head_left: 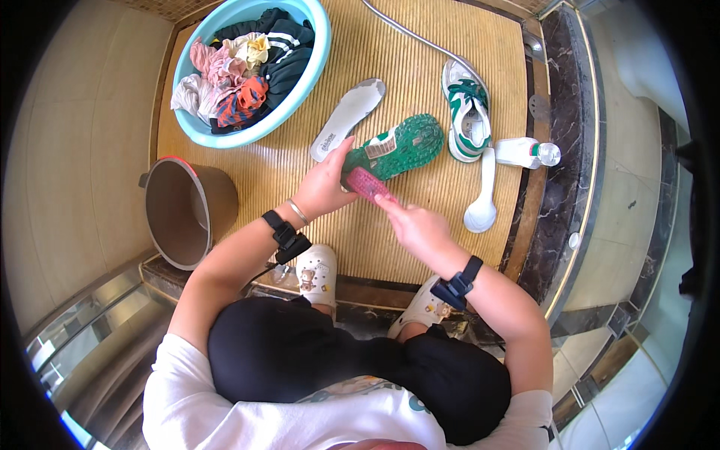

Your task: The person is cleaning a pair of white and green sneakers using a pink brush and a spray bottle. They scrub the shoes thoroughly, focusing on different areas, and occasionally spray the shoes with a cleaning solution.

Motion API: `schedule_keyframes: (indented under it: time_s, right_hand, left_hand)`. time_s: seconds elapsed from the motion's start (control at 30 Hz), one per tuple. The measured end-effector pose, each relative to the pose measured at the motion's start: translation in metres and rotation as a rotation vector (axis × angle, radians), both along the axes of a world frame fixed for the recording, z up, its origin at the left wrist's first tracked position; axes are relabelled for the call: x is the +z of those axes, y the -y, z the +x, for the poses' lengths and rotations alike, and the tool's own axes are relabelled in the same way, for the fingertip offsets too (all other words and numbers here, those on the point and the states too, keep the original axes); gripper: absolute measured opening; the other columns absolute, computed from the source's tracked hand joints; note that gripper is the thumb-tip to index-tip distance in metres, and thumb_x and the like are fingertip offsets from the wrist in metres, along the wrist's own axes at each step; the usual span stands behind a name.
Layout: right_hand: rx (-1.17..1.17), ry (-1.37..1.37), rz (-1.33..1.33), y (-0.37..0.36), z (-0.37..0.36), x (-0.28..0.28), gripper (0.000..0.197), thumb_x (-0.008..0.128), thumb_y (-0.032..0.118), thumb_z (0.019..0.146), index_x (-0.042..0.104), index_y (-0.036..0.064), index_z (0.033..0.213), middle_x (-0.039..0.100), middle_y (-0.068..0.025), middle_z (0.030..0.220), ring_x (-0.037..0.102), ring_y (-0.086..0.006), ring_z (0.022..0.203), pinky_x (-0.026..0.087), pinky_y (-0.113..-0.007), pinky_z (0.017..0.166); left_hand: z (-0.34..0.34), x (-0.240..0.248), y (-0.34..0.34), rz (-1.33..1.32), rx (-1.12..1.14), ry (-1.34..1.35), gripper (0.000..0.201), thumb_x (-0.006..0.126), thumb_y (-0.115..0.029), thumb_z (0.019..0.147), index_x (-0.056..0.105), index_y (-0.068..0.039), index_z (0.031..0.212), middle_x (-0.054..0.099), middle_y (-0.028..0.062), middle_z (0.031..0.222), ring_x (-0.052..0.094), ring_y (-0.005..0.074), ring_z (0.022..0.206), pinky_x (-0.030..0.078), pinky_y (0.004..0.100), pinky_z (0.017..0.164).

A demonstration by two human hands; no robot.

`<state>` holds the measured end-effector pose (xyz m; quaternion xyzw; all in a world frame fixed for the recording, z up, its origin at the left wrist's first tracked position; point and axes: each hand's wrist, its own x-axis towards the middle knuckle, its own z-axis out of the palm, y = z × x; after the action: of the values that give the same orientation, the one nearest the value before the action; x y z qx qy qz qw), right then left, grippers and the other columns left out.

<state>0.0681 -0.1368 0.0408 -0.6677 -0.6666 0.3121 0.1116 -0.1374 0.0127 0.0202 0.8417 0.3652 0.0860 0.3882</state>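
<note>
Gripping shoe (411, 144) left, pink brush (366, 183) right, hands (327, 184) (421, 231) curled.

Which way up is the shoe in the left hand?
Upside down: the left hand holds the sneaker with its knobbly green sole facing the camera.

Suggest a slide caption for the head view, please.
Left hand holds a green-soled shoe, right hand a pink oblong brush at its heel.

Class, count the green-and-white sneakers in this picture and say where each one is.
2. One sneaker is in the left hand, underside facing the camera; the other sneaker stands on the ribbed floor, farther right.
</note>
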Motion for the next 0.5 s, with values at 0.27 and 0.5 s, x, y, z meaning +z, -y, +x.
schedule_keyframes:
  time_s: [0.27, 0.5]
  right_hand:
    - [-0.095, -0.061, -0.061, -0.019, 0.014, 0.003, 0.043, 0.052, 0.022, 0.099, 0.052, 0.0345, 0.14, 0.057, -0.0073, 0.06, 0.06, -0.0263, 0.05, 0.047, -0.041, 0.044]
    - [-0.338, 0.077, 0.071, -0.032, 0.055, -0.028, 0.038, 0.053, 0.026, 0.098, 0.056, 0.0325, 0.136, 0.058, -0.0127, 0.062, 0.06, -0.0326, 0.052, 0.048, -0.043, 0.047]
  left_hand:
    - [0.007, 0.01, 0.003, 0.074, -0.002, -0.065, 0.101, 0.082, -0.016, 0.066, 0.027, -0.004, 0.15, 0.059, 0.024, 0.123, 0.063, 0.0407, 0.102, 0.054, 0.0425, 0.086]
    - [0.006, 0.009, 0.003, -0.013, 0.022, -0.09, 0.103, 0.084, -0.016, 0.067, 0.025, -0.005, 0.15, 0.057, 0.0227, 0.13, 0.061, 0.0393, 0.112, 0.052, 0.0416, 0.093]
